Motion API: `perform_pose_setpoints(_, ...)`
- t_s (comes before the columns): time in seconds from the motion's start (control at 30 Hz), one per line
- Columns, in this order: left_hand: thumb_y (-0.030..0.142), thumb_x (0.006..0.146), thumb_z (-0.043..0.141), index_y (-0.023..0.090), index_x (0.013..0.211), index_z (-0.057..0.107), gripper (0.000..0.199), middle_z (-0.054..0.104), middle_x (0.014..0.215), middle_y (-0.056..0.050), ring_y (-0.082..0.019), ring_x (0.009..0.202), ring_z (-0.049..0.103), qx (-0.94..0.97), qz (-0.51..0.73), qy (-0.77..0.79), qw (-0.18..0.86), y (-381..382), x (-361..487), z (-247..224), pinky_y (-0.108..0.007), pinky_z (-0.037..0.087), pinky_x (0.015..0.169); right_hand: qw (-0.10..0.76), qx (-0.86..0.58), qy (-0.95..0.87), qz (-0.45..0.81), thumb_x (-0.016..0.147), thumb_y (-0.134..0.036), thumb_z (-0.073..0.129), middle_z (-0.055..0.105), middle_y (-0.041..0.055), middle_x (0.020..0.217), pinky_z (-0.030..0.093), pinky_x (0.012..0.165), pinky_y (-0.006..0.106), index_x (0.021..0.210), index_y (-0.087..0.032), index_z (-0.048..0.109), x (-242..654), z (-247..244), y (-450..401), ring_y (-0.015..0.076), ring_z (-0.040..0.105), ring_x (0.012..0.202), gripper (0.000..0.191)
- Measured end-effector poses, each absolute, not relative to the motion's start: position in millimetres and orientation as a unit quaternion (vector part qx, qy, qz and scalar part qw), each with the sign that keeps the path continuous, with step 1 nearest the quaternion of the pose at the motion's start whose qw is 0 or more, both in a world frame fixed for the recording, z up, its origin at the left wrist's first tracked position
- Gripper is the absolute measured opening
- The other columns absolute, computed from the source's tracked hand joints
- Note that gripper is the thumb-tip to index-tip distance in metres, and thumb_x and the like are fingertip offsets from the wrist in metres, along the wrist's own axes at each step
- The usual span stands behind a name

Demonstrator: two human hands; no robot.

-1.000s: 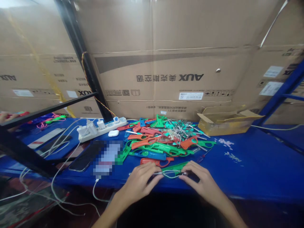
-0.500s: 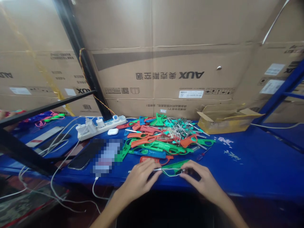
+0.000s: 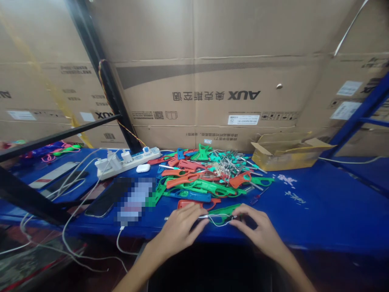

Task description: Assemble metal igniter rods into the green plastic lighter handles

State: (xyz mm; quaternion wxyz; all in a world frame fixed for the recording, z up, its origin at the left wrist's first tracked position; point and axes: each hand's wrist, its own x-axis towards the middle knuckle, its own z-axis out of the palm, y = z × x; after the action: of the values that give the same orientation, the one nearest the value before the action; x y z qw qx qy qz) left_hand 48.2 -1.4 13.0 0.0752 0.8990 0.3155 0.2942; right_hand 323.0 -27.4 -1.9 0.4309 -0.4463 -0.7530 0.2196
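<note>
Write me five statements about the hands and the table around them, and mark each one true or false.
1. The left hand holds a metal tube. True.
2. The right hand is wide open and holds nothing. False: it pinches a small dark part.
3. A white wire loops between the two hands. True.
4. The power strip lies right of the pile of plastic casings. False: it lies to their left.
5. The cardboard box has open flaps. True.

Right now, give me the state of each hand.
Left hand: closed on a thin metal rod.
Right hand: closed, pinching a small dark part by the white wire; exact shape unclear.
</note>
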Motion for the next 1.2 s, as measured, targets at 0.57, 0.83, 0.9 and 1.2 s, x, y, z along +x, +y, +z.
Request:
perform_pose_setpoints(0.57,0.058,0.101,0.054,0.018,0.085,0.068,0.045,0.068,0.073,-0.002,-0.018,0.066,0.061,0.878,0.364,0.309,-0.032,0,67,9,-0.028,0.044,0.058,0.439,-0.438,-0.754,0.217,0.096,-0.04,0.069,0.071,0.001,0.081,0.054,0.064,0.025,0.094,-0.023,0.07,322,2,-28,0.0154,0.064,0.067,0.017)
perform_pose_setpoints(0.83,0.055,0.098,0.062,0.018,0.074,0.063,0.044,0.063,0.065,0.001,-0.016,0.061,0.056,0.872,0.385,0.303,0.0,2,64,3,-0.027,0.037,0.054,0.436,-0.428,-0.759,0.226,0.095,-0.037,0.07,0.072,0.0005,0.083,0.055,0.067,0.024,0.097,-0.023,0.07,323,2,-28,0.015,0.066,0.068,0.014)
perform_pose_setpoints(0.9,0.051,0.099,0.062,0.018,0.075,0.063,0.041,0.064,0.066,0.001,-0.016,0.063,0.057,0.882,0.372,0.29,-0.003,2,64,3,-0.028,0.04,0.055,0.434,-0.431,-0.759,0.224,0.096,-0.037,0.069,0.072,0.0008,0.083,0.055,0.068,0.024,0.097,-0.023,0.069,323,1,-28,0.0152,0.066,0.069,0.014)
perform_pose_setpoints(1.2,0.046,0.106,0.052,0.019,0.108,0.068,0.032,0.073,0.089,-0.006,-0.021,0.08,0.068,0.898,0.334,0.285,-0.023,-1,65,5,-0.029,0.056,0.067,0.425,-0.454,-0.756,0.207,0.097,-0.042,0.067,0.068,-0.0013,0.078,0.054,0.063,0.023,0.097,-0.023,0.066,322,-2,-28,0.0143,0.063,0.064,0.018)
